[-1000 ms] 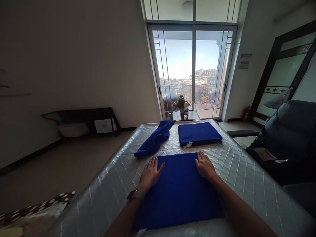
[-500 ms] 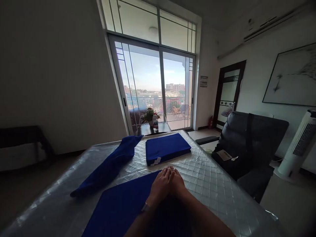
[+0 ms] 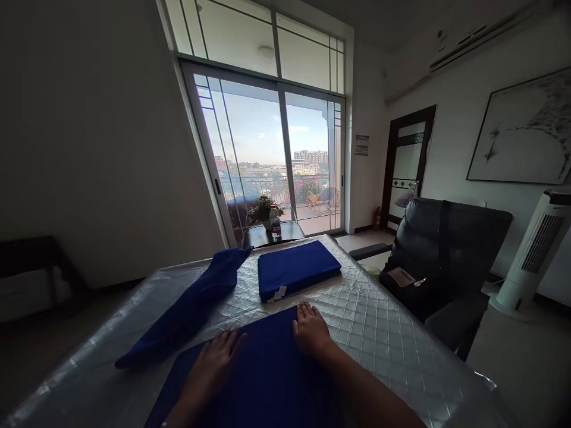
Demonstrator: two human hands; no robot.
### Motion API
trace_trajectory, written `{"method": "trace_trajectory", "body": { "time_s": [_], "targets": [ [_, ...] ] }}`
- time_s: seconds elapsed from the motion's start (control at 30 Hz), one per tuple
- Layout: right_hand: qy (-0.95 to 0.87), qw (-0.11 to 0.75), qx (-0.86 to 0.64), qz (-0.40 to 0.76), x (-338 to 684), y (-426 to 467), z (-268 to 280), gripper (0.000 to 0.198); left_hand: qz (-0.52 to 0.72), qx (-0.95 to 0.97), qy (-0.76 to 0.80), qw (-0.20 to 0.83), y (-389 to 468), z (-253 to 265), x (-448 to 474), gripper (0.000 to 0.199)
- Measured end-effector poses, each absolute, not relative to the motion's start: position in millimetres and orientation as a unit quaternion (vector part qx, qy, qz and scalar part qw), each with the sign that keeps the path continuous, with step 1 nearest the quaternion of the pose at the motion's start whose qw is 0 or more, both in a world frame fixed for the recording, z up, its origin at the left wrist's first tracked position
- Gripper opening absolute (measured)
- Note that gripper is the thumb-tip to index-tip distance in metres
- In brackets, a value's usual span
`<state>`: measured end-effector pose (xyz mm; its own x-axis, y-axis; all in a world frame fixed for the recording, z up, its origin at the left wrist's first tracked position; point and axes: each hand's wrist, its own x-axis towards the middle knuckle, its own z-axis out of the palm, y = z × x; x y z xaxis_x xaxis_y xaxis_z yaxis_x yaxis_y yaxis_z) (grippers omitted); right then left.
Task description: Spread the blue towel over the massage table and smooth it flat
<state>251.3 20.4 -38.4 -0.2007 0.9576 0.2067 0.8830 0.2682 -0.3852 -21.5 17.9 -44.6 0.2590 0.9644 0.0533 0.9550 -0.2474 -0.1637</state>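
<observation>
A folded blue cloth (image 3: 263, 362) lies spread in front of me on the silver quilted cover. On its left part, my left hand (image 3: 214, 359) rests with fingers extended and slightly blurred. Near the far right corner, my right hand (image 3: 311, 327) lies flat on the same cloth, fingers stretched toward the edge. Neither hand grips anything. Beyond them sits a thicker folded blue cloth (image 3: 298, 266) with small white tags at its near corner. A long, loosely bunched blue cloth (image 3: 187, 312) stretches diagonally to the left.
The silver quilted cover (image 3: 375, 345) spans the bed-like surface. At its far end a dark table (image 3: 285, 230) carries a bottle (image 3: 275, 223) and a potted plant (image 3: 264, 208). A black armchair (image 3: 450, 249) and a white tower fan (image 3: 533, 255) stand to the right.
My hands have parted from being together at the cloth's far right corner. The left has slid left and nearer across the cloth; the right stays near the corner. The view has shifted slightly.
</observation>
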Motion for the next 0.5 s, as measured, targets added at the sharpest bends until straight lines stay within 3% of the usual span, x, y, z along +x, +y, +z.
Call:
{"method": "trace_trajectory", "body": {
  "time_s": [0.3, 0.5],
  "targets": [
    [-0.771, 0.191, -0.601, 0.085, 249.7, 18.1, -34.0, 0.061, -0.043, -0.767, -0.638, 0.055, 7.0, -46.8, -72.0, 0.058],
    [-0.772, 0.165, -0.609, 0.076, 248.3, 18.3, -31.1, 0.061, -0.134, -0.690, -0.710, 0.029, 15.5, -59.4, -85.7, 0.074]
  ]
}}
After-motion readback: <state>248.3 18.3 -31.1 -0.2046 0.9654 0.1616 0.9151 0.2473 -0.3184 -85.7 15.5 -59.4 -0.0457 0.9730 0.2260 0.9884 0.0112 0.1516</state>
